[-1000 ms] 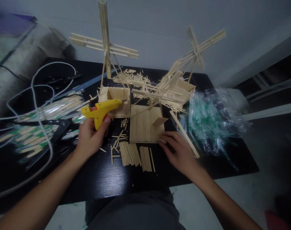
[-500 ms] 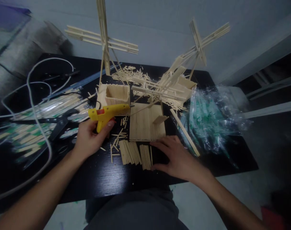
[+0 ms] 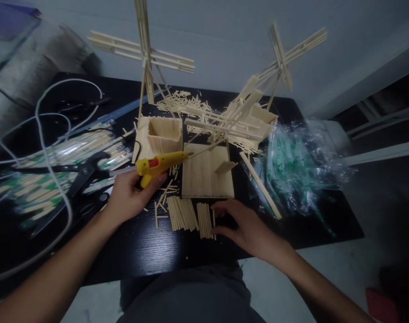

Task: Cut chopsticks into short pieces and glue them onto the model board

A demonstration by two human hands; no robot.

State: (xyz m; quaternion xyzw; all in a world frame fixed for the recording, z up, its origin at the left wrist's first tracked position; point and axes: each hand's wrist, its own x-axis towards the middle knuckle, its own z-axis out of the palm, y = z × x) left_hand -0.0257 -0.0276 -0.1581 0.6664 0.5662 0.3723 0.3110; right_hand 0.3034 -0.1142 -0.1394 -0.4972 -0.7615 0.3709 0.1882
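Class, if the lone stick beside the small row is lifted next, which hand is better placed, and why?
Probably the right hand: it is at the lone stick, while the left hand is occupied, holding the yellow glue gun.

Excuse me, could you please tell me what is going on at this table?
A person's left hand holds a yellow glue gun, its nozzle pointing toward a flat wooden panel on the black table. The right hand has its fingertips at a single thin stick beside rows of similar sticks; whether it grips the stick is unclear. Two cross-shaped stick structures rise behind.
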